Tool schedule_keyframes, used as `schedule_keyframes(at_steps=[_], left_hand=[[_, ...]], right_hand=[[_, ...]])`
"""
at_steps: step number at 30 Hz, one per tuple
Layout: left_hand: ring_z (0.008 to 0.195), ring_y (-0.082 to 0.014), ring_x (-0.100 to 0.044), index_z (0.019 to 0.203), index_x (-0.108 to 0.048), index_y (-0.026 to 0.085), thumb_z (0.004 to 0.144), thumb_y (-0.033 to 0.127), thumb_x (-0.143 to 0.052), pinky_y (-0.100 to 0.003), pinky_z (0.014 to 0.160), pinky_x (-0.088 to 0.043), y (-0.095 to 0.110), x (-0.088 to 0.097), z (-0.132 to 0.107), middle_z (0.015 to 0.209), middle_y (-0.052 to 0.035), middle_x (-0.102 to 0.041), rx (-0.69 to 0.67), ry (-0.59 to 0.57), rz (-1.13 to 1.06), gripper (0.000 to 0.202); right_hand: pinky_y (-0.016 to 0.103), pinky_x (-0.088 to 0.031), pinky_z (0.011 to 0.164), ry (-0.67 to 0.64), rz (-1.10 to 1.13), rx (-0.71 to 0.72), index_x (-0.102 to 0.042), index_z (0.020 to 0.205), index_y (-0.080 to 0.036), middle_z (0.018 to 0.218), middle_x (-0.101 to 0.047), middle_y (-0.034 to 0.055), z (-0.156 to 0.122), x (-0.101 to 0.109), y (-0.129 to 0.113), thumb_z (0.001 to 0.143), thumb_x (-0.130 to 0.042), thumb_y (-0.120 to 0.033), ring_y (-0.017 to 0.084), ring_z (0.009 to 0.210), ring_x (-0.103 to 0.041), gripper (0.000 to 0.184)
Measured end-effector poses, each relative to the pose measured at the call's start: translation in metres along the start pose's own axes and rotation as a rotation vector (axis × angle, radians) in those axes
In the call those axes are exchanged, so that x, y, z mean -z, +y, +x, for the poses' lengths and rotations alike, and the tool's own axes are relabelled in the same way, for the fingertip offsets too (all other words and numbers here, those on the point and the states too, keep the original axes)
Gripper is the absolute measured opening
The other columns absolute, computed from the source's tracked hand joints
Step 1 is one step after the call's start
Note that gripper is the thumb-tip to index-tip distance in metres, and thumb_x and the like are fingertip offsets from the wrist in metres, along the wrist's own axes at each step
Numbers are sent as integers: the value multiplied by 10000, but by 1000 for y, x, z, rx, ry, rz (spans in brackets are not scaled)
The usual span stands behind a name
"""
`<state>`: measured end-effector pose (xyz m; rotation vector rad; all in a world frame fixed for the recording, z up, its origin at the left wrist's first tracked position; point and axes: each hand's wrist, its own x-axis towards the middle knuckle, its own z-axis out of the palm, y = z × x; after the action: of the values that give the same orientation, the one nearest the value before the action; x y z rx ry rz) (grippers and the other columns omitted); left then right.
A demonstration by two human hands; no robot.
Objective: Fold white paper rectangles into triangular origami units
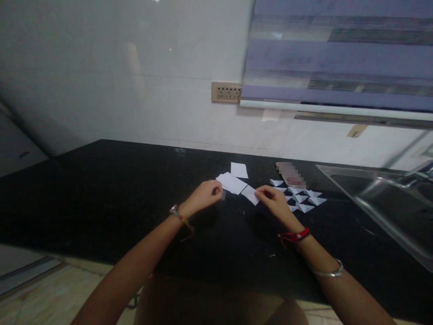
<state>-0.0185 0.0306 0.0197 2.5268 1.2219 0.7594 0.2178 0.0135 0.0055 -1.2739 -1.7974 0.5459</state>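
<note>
My right hand pinches the right corner of a small white square of paper between thumb and fingertips. That square lies at a slant just over the dark countertop. To its left is a loose pile of white paper pieces, with one more white paper square behind it. My left hand is at the pile's left edge, fingers curled in to the thumb; what they hold, if anything, is hidden. Several folded white paper triangles lie to the right, some partly covered by my right hand.
A blurred-out phone-like object lies behind the triangles. At the right, a metal sink is set into the counter. Behind are a tiled wall with a socket panel and a purple striped blind. Small white scraps lie near the front.
</note>
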Motion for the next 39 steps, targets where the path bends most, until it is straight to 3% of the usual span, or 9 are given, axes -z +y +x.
schedule_keyframes(at_steps=[3,6,10,14,19,24,31,35,39], left_hand=[[628,-103,-472,694,-514,151,763,175,-415,-202,567,-344,3,-4,0,686,3,-526,-26,-22,23,123],[661,-116,-488,717,-521,160,777,186,-409,-210,574,-352,8,-11,-1,728,-7,-541,-63,-76,127,129],[687,-130,-507,758,-533,173,799,205,-381,-218,571,-360,5,-18,-3,780,-17,-556,-53,-138,235,161],[700,-135,-513,778,-542,176,809,213,-366,-219,572,-373,0,-20,-4,800,-24,-558,-34,-177,288,183],[739,-141,-516,801,-548,177,815,209,-355,-225,612,-394,3,-22,-5,812,-30,-560,-49,-202,288,195],[773,-146,-519,822,-544,181,808,196,-364,-232,646,-408,4,-24,-4,836,-26,-564,-90,-205,275,181],[855,-148,-508,935,-531,196,809,197,-378,-238,722,-423,6,-26,-5,929,-32,-544,-111,-202,218,199],[965,-159,-473,1092,-459,209,812,216,-399,-268,815,-409,8,-25,-7,1054,-46,-504,-118,-152,163,287],[1021,-158,-446,1133,-431,213,806,201,-413,-288,869,-386,10,-26,-6,1126,-48,-479,-171,-157,116,327]], right_hand=[[212,-370,464,-43,166,-112,-542,918,-144,570,-502,-35,2,-4,10,701,-529,-286,98,480,-470,260],[216,-389,487,-163,69,-136,-567,918,-147,545,-507,-34,-2,-12,10,729,-490,-266,99,471,-493,236],[249,-408,598,-269,-263,30,-616,886,-144,707,-587,32,-10,-19,0,723,-523,-246,126,600,-528,214],[257,-409,667,-328,-379,150,-623,867,-135,858,-566,74,-13,-20,-6,683,-597,-302,153,741,-534,249],[248,-407,633,-312,-444,109,-611,812,-134,812,-564,64,-15,-21,-12,667,-608,-381,154,713,-532,286],[229,-405,658,-325,-487,114,-616,860,-142,841,-599,70,-16,-20,-16,718,-539,-219,150,736,-554,179],[253,-426,703,-267,-408,93,-482,1139,-150,930,-632,84,-15,-18,-19,783,-427,-188,178,807,-594,362],[276,-423,767,-267,-369,115,-496,1135,-153,993,-619,89,-15,-19,-20,783,-420,-172,182,870,-585,360],[303,-397,836,-240,-317,155,-523,1109,-159,1049,-598,89,-15,-20,-18,765,-432,-139,183,934,-558,356]])
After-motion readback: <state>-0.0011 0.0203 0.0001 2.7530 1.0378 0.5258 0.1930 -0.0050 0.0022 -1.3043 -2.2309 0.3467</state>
